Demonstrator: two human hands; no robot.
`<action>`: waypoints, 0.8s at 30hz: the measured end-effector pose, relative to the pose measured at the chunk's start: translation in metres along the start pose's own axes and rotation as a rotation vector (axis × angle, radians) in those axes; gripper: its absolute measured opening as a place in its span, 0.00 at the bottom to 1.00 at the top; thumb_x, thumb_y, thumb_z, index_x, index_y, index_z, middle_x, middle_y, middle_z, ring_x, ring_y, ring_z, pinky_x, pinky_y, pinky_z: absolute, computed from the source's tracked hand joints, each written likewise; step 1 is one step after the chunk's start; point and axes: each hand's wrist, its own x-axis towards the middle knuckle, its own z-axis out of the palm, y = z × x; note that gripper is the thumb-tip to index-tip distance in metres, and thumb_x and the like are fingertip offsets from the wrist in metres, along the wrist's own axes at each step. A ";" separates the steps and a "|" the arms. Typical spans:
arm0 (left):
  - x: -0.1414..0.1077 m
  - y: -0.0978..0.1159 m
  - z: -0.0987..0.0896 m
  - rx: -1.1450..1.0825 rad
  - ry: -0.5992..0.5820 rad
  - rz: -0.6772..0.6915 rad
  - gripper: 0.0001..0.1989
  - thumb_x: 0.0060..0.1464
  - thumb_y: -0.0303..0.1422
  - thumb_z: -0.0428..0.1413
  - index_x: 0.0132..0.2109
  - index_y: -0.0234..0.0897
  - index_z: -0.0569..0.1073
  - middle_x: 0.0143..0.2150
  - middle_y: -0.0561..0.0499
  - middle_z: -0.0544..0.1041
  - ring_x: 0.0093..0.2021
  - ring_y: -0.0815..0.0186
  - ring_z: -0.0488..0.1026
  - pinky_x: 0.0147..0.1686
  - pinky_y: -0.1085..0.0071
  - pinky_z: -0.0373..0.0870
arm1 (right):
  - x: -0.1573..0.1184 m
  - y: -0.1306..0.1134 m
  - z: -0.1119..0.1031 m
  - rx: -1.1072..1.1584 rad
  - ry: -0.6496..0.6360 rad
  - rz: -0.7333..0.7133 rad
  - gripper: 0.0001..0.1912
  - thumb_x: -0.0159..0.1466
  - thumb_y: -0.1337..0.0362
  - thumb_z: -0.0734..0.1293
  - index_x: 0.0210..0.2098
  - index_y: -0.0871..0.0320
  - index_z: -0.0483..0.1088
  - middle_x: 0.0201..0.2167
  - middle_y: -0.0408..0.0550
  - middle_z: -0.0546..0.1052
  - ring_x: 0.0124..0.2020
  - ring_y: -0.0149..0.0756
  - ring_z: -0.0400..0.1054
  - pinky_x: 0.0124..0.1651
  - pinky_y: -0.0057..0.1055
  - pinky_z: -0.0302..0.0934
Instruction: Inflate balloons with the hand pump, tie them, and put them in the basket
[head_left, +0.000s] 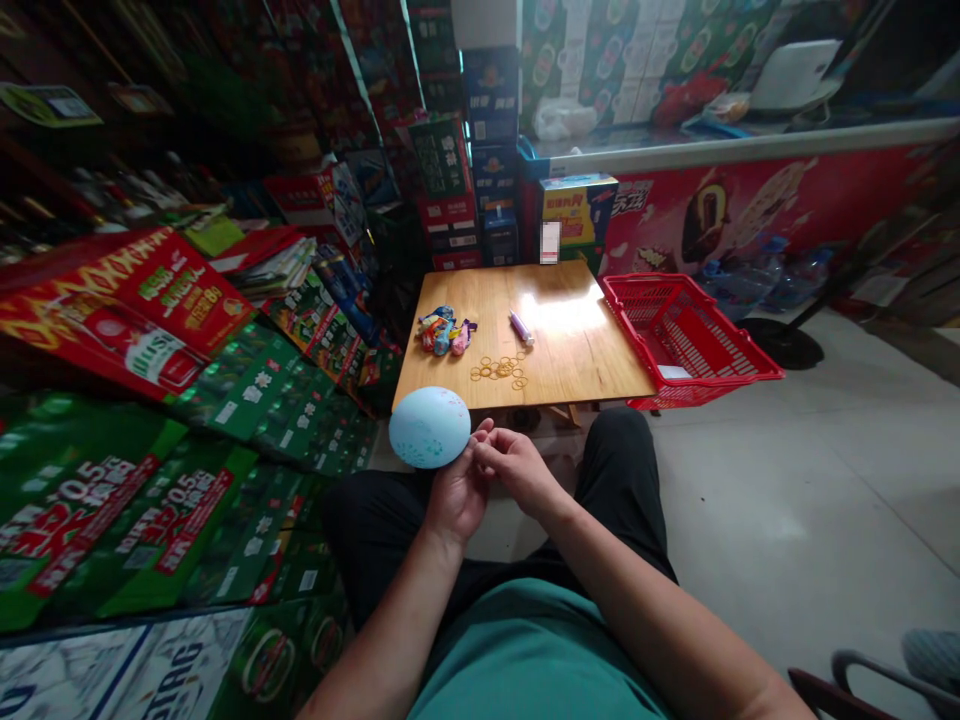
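A pale blue balloon [430,428], printed with green and pink marks, sits just left of the fingers: the left hand's [460,490] grip it at its lower right edge, while those of the right hand [521,468] are drawn together at the same spot, though I cannot tell whether they have hold of anything. Dark-trousered knees box the fingers in on both sides, and right beyond them is the near edge of the wooden surface [480,285]. On it, straight ahead of the fingers, lie loose yellowish rubber bands [497,368], with a purple tube [520,328] farther off and a colourful crumpled heap [445,333] ahead to the left. A red basket [720,384] crowds the surface's right side, beyond the fingers, with clear bottles [750,280] and a black round base [784,343] past it. At the far edge stands a yellow and blue box [574,205], a small white card [550,242] before it, and behind runs a pink freezer front [705,205] picturing ice creams. Left of the fingers, green cartons [142,520] block that side, reading "0.5" amid Chinese characters too blurred for me; nearer me, a white carton [172,665] shows "STAG"
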 end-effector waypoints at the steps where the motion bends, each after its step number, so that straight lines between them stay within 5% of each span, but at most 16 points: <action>1: -0.001 0.001 -0.001 -0.009 0.002 -0.021 0.07 0.57 0.30 0.67 0.44 0.36 0.85 0.63 0.46 0.78 0.55 0.63 0.77 0.43 0.75 0.76 | 0.000 0.001 0.000 0.032 -0.010 0.012 0.20 0.59 0.53 0.78 0.27 0.58 0.68 0.22 0.39 0.71 0.23 0.27 0.61 0.30 0.26 0.55; 9: -0.007 -0.001 -0.003 -0.101 -0.005 -0.054 0.04 0.60 0.27 0.65 0.42 0.35 0.84 0.64 0.47 0.78 0.41 0.70 0.79 0.32 0.78 0.75 | -0.006 0.004 -0.004 0.135 -0.030 0.078 0.14 0.57 0.58 0.77 0.31 0.59 0.73 0.24 0.41 0.74 0.23 0.27 0.64 0.29 0.26 0.57; 14: -0.009 -0.006 -0.002 -0.111 0.004 -0.039 0.05 0.59 0.27 0.65 0.43 0.37 0.83 0.63 0.47 0.78 0.43 0.68 0.79 0.32 0.78 0.76 | -0.010 0.006 -0.004 0.114 0.027 0.059 0.13 0.57 0.58 0.77 0.29 0.59 0.72 0.22 0.40 0.73 0.21 0.27 0.62 0.27 0.26 0.56; 19: -0.005 -0.010 -0.006 -0.123 0.029 -0.013 0.04 0.58 0.29 0.66 0.42 0.38 0.83 0.63 0.47 0.78 0.58 0.58 0.77 0.45 0.70 0.79 | -0.011 0.010 -0.008 -0.026 0.126 0.022 0.14 0.58 0.58 0.75 0.25 0.59 0.71 0.20 0.42 0.72 0.20 0.27 0.60 0.26 0.27 0.53; 24: 0.001 -0.017 -0.007 -0.117 0.033 -0.012 0.06 0.56 0.30 0.69 0.42 0.35 0.84 0.61 0.46 0.79 0.57 0.59 0.77 0.53 0.67 0.77 | -0.009 0.011 -0.014 0.006 0.138 0.030 0.12 0.58 0.57 0.74 0.27 0.58 0.71 0.19 0.40 0.71 0.19 0.28 0.59 0.25 0.27 0.52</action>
